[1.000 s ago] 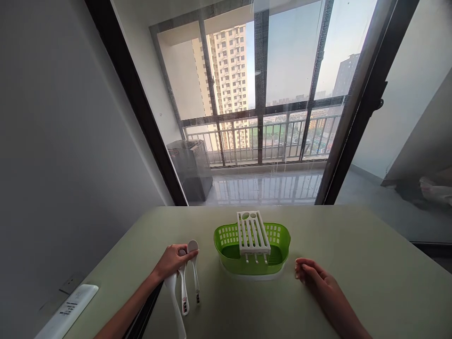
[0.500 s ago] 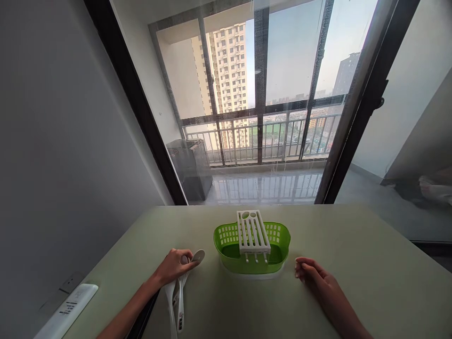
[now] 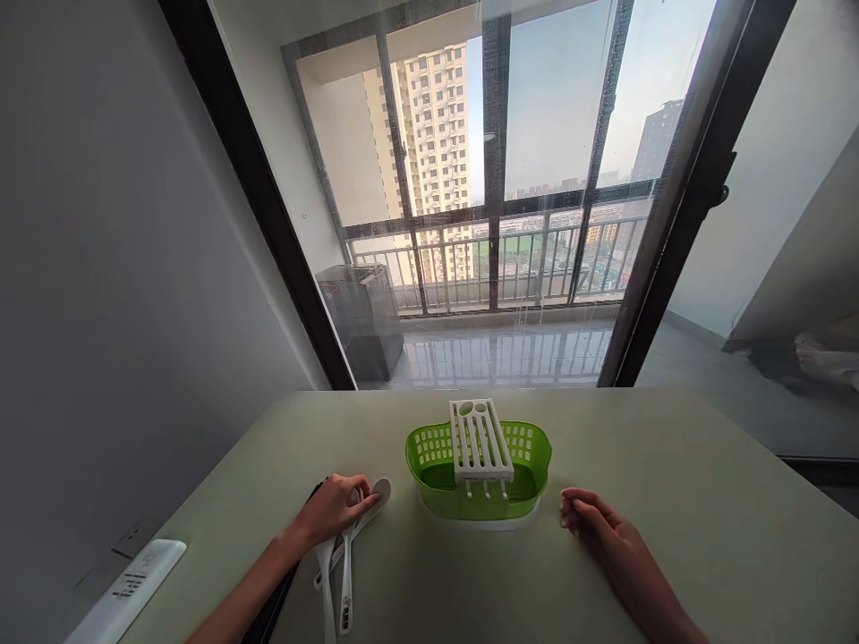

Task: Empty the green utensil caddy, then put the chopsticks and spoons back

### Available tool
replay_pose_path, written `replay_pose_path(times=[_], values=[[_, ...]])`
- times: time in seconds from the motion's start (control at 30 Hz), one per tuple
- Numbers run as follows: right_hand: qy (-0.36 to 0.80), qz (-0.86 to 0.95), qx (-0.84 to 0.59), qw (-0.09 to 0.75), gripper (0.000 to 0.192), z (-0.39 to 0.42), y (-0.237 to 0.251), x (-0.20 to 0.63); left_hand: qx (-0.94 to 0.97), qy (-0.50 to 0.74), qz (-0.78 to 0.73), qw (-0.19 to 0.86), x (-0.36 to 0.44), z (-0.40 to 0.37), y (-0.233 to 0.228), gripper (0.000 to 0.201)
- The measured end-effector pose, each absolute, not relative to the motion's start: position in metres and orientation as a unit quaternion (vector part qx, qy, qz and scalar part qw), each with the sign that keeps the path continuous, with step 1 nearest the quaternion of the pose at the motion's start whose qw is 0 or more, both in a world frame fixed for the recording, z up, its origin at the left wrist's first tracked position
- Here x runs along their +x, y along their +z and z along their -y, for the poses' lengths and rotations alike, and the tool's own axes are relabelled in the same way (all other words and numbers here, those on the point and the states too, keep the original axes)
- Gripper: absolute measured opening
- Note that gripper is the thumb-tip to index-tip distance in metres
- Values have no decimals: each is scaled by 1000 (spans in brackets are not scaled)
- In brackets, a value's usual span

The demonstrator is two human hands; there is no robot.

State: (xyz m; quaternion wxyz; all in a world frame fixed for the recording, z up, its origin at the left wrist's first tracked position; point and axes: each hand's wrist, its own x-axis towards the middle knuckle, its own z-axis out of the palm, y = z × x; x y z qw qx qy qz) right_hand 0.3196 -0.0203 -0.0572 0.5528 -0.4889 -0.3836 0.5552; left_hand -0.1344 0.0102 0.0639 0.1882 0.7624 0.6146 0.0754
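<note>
Behind the pale green table [image 3: 704, 501] a tall glass door fills the upper middle of the frame, with a balcony railing and high-rise blocks beyond it and a grey wall taking up the whole left side.

At the lower left edge of the frame a white remote control [image 3: 127, 592] lies on the table's corner, well apart from everything else. To its right the person's left hand [image 3: 334, 508] comes in from the bottom of the frame and lies palm down over a small bunch of white spoons [image 3: 344, 559]. Its fingers are curled together over the bowl ends: one spoon bowl pokes out past the fingertips toward the basket, while the handles fan out from under the heel of the hand toward the bottom edge. I cannot tell how many spoons are in the bunch, nor whether the fingers are gripping them or only pressing them to the table. A dark strip [image 3: 275, 601] shows under the wrist and forearm.

Just right of that hand, in the lower middle of the frame, stands a green slotted basket [image 3: 429, 452] on a white base, with a white slotted rack [image 3: 478, 440] lying across its rim. The spoons are near the basket but not touching it.

Right of the basket the right hand [image 3: 614, 535] rests on the table, fingers loosely bent and close together, holding nothing.
</note>
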Motion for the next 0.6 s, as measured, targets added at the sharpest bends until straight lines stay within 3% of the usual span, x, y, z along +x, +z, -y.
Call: replay_pose_path(times=[0.27, 0.6], values=[[553, 376, -492, 558, 41, 21, -52, 318, 764, 80, -618, 170, -131, -8, 67, 55], [553, 377, -495, 555, 43, 20, -56, 319, 772, 107, -610, 144, -130, -10, 69, 45]])
